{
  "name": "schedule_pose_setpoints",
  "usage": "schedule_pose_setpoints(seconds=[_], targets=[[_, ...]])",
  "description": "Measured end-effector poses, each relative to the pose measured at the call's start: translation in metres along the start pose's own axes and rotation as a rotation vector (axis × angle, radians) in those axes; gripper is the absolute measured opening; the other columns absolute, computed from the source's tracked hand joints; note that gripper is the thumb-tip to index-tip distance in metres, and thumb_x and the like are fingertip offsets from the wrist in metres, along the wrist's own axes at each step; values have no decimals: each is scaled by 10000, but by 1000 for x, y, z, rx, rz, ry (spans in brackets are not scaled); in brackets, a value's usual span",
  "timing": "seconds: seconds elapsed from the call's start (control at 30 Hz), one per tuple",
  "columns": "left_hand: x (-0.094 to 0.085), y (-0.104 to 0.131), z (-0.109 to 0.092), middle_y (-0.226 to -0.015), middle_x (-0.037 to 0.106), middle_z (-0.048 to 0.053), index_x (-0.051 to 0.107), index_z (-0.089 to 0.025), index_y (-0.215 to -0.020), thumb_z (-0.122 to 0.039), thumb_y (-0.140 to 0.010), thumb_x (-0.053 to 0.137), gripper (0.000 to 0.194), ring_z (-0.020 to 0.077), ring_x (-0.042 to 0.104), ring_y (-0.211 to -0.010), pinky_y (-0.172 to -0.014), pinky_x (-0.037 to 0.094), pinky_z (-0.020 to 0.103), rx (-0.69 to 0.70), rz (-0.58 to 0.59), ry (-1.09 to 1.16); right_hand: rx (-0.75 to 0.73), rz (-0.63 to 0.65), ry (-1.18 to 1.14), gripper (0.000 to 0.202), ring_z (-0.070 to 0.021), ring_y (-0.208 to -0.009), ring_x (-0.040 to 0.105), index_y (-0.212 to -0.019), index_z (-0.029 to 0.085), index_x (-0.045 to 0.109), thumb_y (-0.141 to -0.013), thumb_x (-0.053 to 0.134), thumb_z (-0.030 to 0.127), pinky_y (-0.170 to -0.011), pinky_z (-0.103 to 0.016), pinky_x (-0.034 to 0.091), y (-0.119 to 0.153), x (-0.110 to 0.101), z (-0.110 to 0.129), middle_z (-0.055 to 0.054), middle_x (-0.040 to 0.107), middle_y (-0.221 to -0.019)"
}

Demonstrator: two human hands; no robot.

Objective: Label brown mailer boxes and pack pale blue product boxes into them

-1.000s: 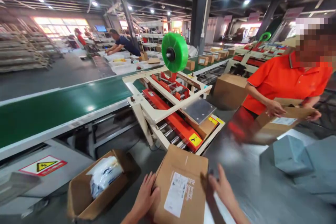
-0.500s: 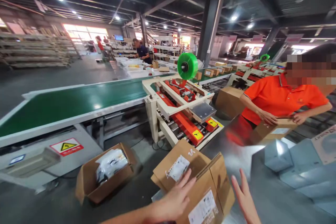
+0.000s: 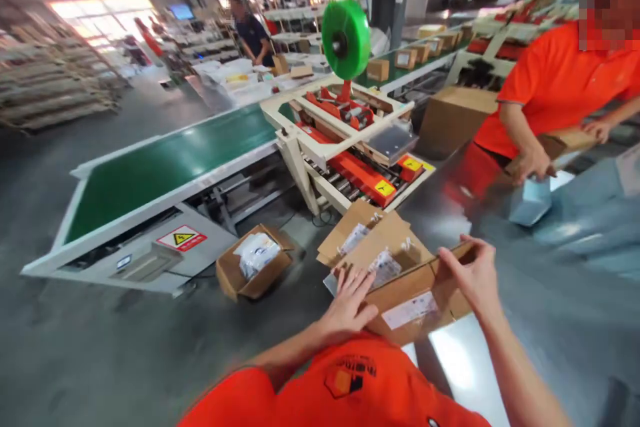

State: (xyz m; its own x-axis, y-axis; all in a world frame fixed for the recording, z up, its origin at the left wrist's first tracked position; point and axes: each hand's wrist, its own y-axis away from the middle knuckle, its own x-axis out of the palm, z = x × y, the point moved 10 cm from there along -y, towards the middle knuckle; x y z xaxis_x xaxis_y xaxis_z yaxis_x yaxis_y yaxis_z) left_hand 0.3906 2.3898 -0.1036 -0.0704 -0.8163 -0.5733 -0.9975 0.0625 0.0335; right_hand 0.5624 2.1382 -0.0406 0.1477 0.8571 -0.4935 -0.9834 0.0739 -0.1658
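1. Cardboard box (image 3: 400, 287): on the steel desk (image 3: 525, 320), flaps open, long axis running left-low to right-high.
2. Left hand (image 3: 350, 303): flat on near flap, gripping nothing.
3. Right hand (image 3: 473, 273): grasping far right rim.

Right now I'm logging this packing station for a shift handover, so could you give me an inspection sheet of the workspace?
Surface: shiny grey metal worktable, reflective.
Job's things: open brown cardboard box with white label, flaps up, plastic-wrapped contents inside.
Clutter: second open cardboard carton on the floor, holding white bagged items.
Grippers: left hand flat on the box's near edge; right hand grips its right flap.
Cables: dark cable on the floor under the sealer.
Surroundings: red-and-cream tape sealer with green tape roll, green conveyor belt, co-worker in orange shirt handling another box.
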Motion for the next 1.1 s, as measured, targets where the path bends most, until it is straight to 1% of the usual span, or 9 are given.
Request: schedule_pose_setpoints(seconds=[0.13, 0.3, 0.4, 0.47, 0.53, 0.6, 0.77, 0.93, 1.1], targets=[[29, -17, -10, -1516, 545, 162, 510, -161, -1496, -430, -952, 508, 607, 300, 470, -1451, -1242, 319, 535, -86, -5, 623, 80, -237, -200, 807, -356, -1118, 641, -1135, 224, 515, -545, 859, 655, -1019, -610, 474, 47, -85, -29, -159, 644, -1225], [78, -74, -83, -1374, 674, 146, 672, -153, -1284, -282, -869, 677, 434, 290, 602, -1326, -1204, 397, 493, -40, 139, 811, -11, -443, -373, 755, -343, -1410, 467, -1255, 364, 560, -606, 903, 541, -1222, -648, 282, 135, -180, -27, -86, 553, -1465], [101, -125, -122, -1319, 696, 151, 654, -127, -1239, -247, -913, 629, 348, 256, 644, -1255, -1158, 444, 466, -17, -23, 755, 13, -312, -353, 988, -341, -1472, 387, -1504, 470, 356, -659, 842, 635, -1204, -663, 310, 170, -184, -40, -44, 352, -1629], [129, -146, -146, -1244, 725, 165, 670, -105, -1186, -273, -966, 552, 301, 248, 674, -1196, -1125, 469, 468, 33, -15, 638, 44, -364, -161, 1223, -394, -1511, 297, -1596, 380, 183, -611, 807, 748, -1201, -690, 272, 187, -188, -69, -119, 214, -1680], [164, -142, -177, -1265, 727, 156, 708, -131, -1161, -300, -982, 529, 304, 247, 661, -1225, -1178, 407, 498, 222, 172, 463, 90, -508, 123, 1282, -449, -1530, 197, -1587, 185, 220, -609, 758, 816, -1219, -684, 209, 203, -199, -104, -243, 185, -1656], [190, -113, -199, -1370, 683, 114, 725, -206, -1205, -329, -965, 568, 312, 249, 599, -1327, -1264, 242, 545, 474, 406, 254, 112, -571, 304, 1120, -451, -1517, 226, -1494, 100, 369, -690, 718, 796, -1228, -645, 226, 212, -207, -131, -296, 286, -1591], [206, -74, -182, -1456, 609, 99, 695, -251, -1305, -447, -961, 553, 421, 308, 511, -1415, -1244, 245, 633, 684, 621, -150, 23, -505, 366, 567, -373, -1444, 412, -1285, 214, 588, -876, 647, 602, -1192, -597, 343, 214, -221, -146, -197, 511, -1466], [222, -73, -195, -1289, 729, 100, 806, -276, -1086, -555, -931, 587, 387, 331, 654, -1190, -1056, 499, 552, 830, 554, -256, 17, -424, 208, 555, -343, -1450, 420, -1314, 226, 603, -893, 637, 586, -1165, -562, 395, 215, -229, -148, -183, 485, -1516], [249, -86, -219, -978, 794, 148, 818, -210, -977, -605, -957, 518, 496, 306, 701, -932, -877, 529, 457, 967, 514, -261, 67, -440, -11, 546, -306, -1430, 461, -1220, 233, 686, -968, 461, 663, -1183, -538, 373, 217, -234, -151, -165, 583, -1434]])
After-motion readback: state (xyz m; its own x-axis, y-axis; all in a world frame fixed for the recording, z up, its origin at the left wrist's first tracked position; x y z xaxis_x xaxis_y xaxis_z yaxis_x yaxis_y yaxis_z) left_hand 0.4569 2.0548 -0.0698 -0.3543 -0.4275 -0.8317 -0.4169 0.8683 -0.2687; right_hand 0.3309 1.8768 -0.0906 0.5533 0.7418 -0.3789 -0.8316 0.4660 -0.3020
